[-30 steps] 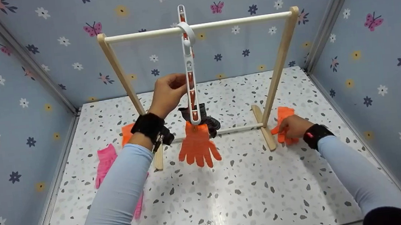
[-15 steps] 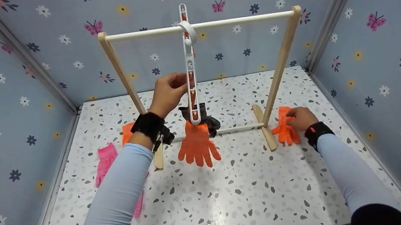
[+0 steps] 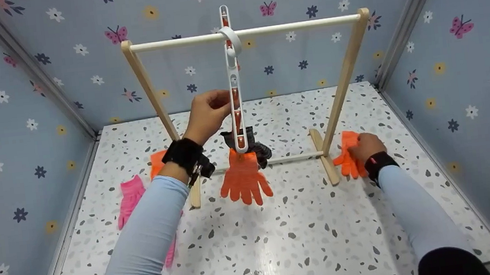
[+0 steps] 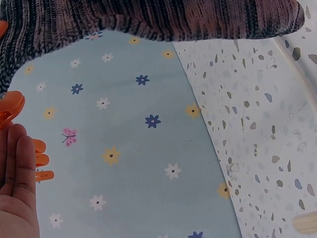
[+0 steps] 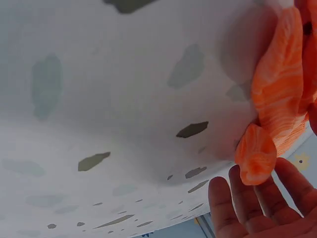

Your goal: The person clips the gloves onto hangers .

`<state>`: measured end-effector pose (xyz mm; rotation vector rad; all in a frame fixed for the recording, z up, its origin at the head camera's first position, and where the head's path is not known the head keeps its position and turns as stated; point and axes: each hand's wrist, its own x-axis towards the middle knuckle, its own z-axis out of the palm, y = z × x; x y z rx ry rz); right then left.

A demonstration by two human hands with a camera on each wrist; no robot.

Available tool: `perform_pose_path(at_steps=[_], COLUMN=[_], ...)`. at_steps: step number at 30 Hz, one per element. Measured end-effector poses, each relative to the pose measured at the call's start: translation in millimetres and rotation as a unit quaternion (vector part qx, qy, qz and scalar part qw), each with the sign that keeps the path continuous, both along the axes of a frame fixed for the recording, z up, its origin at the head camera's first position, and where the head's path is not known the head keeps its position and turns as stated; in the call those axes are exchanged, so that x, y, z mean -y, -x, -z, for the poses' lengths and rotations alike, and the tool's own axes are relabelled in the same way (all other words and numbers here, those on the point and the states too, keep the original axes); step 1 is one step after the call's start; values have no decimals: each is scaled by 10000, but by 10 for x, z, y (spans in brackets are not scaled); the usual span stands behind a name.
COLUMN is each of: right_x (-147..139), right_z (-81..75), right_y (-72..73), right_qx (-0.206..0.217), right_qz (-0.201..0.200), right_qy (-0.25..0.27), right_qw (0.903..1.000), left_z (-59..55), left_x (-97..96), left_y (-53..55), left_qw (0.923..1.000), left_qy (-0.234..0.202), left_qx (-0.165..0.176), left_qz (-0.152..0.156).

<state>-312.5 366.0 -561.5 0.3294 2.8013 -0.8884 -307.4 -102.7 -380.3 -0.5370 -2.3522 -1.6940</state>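
A white clip hanger (image 3: 232, 69) with orange clips hangs on the rack's top rail. My left hand (image 3: 207, 116) pinches its bar with thumb and forefinger; in the left wrist view, those fingers lie beside orange clips (image 4: 40, 158). Below the hanger's near end hangs an orange glove (image 3: 245, 180). A dark striped knit glove (image 3: 262, 151) hangs behind it, and its knit fills the top of the left wrist view. At the right, my right hand (image 3: 370, 146) touches another orange glove (image 3: 347, 158) lying on the speckled surface; its spread fingers (image 5: 224, 201) meet a glove fingertip (image 5: 257, 158).
The wooden rack (image 3: 344, 77) stands mid-surface, one foot (image 3: 325, 161) close to the right-hand glove. Pink gloves (image 3: 130, 197) and an orange one (image 3: 156, 161) lie at left, partly hidden by my left arm. Flower-patterned walls (image 3: 464, 100) enclose the sides and back.
My right hand has gone from the floor glove's thumb side, up and back, to its right edge. My left hand stays at the hanger.
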Motion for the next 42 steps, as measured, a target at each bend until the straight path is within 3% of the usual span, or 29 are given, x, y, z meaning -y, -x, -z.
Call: perform_pose_path(at_steps=[4,8,12,16,20,23,29,40,42], right_x=[72,76,84,130,175,192,182,156,136], right_z=[0,54,65,-49,-184,-234,-192,-161,-125], right_y=[-31,5,29,-39,-145,-190,-176,-196,-145], right_qx=[64,-16,43,277,618,737,638,503,402], right_qz=[157,63,132,412,601,711,783,854,729], right_qy=[196,-123,-112,630,1535,1821,1571,1935,1525], right_qw=[9997,9999,9998,9968,9844,9779,9824,9761,9848], left_z=[2,-3,-15,-20,-19,-20,-13,-10,-7], left_x=[0,1,7,10,8,9,19,21,21], left_y=[5,5,1,9,16,15,12,2,1], left_qw=[10000,10000,10000,10000,10000,10000,10000,10000,10000], left_qy=[11,40,34,1,19,40,83,77,67], left_qx=[-33,-44,-29,-16,-4,6,-15,43,49], left_qz=[1,63,82,18,-9,-3,35,31,38])
